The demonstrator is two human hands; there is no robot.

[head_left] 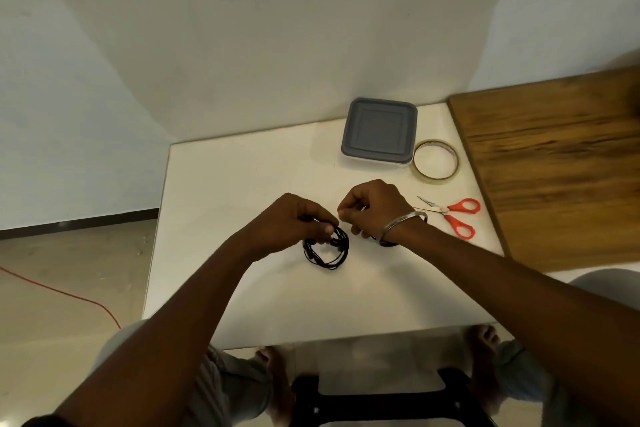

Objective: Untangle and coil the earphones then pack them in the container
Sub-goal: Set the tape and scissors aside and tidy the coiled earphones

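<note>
Lidding container (378,132) — grey, shut

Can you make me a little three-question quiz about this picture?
1. True or false: the container has its lid on.
2. Which hand holds the coiled earphones? A) left hand B) right hand
3. Fill in: the scissors have ____ handles.

Key: 1 true. 2 A; the right hand pinches something small near the coil, too small to identify. 3 red. Bonus look: the tape lies right beside the container.
</note>
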